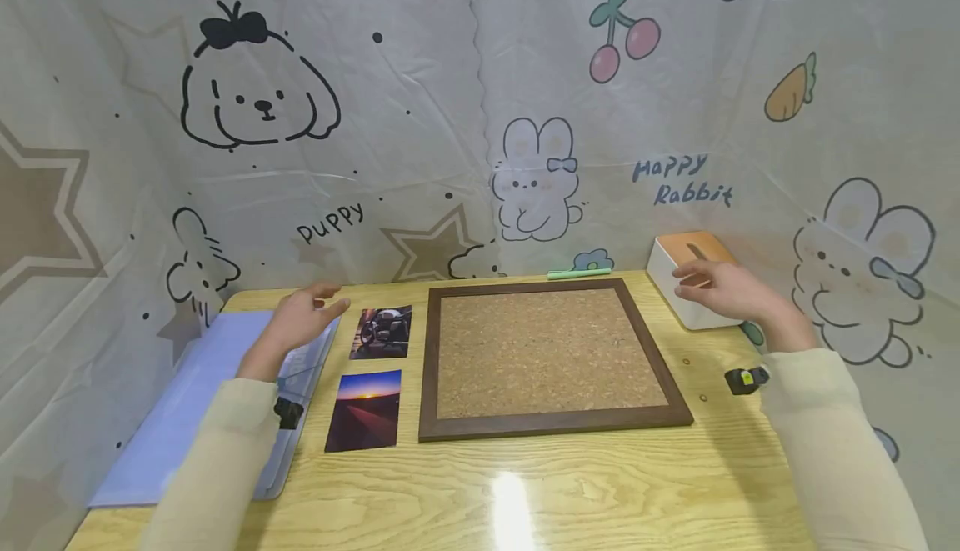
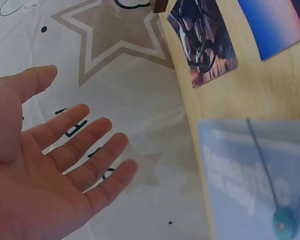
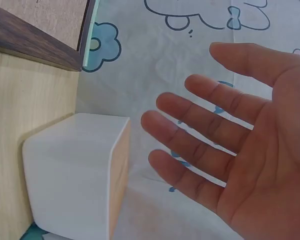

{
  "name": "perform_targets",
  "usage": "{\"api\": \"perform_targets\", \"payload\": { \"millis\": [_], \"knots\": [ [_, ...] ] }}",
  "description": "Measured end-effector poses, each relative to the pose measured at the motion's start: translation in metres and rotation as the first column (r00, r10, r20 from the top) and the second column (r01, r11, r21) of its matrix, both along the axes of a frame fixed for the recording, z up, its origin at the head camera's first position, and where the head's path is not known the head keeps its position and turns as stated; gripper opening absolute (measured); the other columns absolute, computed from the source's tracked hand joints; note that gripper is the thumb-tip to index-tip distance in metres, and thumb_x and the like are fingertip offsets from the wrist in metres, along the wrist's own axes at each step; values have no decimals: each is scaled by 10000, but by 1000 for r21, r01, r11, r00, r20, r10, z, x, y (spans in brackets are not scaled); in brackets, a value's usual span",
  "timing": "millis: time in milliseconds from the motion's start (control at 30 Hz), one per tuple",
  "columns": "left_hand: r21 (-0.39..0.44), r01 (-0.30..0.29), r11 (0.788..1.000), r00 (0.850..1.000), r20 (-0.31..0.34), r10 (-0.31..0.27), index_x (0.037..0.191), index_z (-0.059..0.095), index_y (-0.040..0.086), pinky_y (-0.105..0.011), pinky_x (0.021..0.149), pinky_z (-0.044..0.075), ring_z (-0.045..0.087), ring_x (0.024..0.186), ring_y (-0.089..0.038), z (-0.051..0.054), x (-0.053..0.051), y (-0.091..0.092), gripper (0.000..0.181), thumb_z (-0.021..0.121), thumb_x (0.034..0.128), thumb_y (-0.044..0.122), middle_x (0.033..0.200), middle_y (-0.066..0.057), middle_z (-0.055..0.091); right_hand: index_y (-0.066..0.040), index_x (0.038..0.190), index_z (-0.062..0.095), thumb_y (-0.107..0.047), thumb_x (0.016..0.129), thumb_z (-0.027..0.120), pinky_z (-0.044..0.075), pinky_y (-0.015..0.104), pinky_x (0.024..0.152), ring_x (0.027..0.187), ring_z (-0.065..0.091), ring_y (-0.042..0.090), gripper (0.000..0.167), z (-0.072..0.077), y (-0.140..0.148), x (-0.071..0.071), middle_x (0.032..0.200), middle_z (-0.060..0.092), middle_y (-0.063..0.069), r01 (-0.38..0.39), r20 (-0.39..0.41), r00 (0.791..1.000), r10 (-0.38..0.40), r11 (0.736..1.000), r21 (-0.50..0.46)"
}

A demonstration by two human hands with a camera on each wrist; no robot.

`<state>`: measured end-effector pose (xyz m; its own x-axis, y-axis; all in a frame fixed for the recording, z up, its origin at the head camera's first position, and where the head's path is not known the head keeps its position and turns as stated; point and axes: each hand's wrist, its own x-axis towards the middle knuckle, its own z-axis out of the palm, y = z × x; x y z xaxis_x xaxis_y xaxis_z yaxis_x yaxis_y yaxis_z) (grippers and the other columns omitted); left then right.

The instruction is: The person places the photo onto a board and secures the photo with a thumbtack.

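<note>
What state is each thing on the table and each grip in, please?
Corkboard: flat, bare
Motorcycle photo: flat, face up
Sunset photo: flat, face up
Blue folder: lying flat
White box: upright, orange top on
Green pen: lying down
Left grip: empty, fingers spread
Right grip: empty, fingers spread

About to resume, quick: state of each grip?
Left grip: open, holding nothing, near the blue folder.
Right grip: open, holding nothing, near the tissue box.
</note>
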<state>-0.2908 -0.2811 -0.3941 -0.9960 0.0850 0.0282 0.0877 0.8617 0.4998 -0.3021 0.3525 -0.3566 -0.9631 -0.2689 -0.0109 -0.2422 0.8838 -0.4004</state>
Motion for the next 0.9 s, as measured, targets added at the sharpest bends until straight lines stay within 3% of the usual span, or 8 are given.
{"api": "perform_targets", "payload": {
  "millis": [333, 500, 633, 733, 900],
  "knots": [
    [219, -72, 973, 996, 66, 59, 1467, 484, 68, -597, 1071, 425, 462, 1363, -439, -18, -1, 1, 601, 532, 1014, 460, 1485, -224, 495, -45, 1290, 608, -282, 1014, 569, 564, 403, 773, 942, 676, 231, 366, -14, 5, 3, 1101, 696, 141, -1, 71, 997, 8, 995, -102],
    [308, -81, 948, 994, 92, 56, 1479, 465, 52, -561, 1071, 446, 480, 1354, -437, -29, -2, 1, 571, 573, 1013, 364, 1496, -237, 476, -24, 1260, 616, -243, 1016, 564, 588, 450, 819, 959, 692, 252, 331, -21, 6, 5, 1101, 698, 131, 1, 127, 992, 22, 985, -174],
    [320, -110, 941, 993, 80, 89, 1472, 464, 26, -544, 1052, 467, 489, 1346, -440, -39, -3, 4, 580, 597, 1002, 337, 1489, -247, 480, -1, 1248, 610, -227, 1020, 562, 590, 452, 830, 978, 695, 292, 325, -27, 8, 6, 1134, 693, 166, -12, 145, 988, 44, 978, -208],
    [271, -146, 951, 989, 68, 133, 1456, 487, 32, -551, 1065, 449, 482, 1353, -431, -47, -5, 7, 580, 620, 987, 346, 1472, -237, 505, 20, 1269, 591, -232, 1022, 568, 589, 436, 823, 969, 689, 270, 354, -33, 11, 7, 1158, 683, 188, -23, 169, 984, 62, 974, -226],
    [259, -204, 944, 978, 103, 183, 1432, 511, 31, -552, 1076, 434, 485, 1342, -430, -58, -7, 15, 571, 639, 972, 344, 1461, -238, 515, 42, 1305, 558, -247, 1027, 561, 585, 419, 814, 980, 683, 262, 401, -43, 18, 7, 1208, 659, 230, -4, 214, 975, 64, 964, -267]
  ]
}}
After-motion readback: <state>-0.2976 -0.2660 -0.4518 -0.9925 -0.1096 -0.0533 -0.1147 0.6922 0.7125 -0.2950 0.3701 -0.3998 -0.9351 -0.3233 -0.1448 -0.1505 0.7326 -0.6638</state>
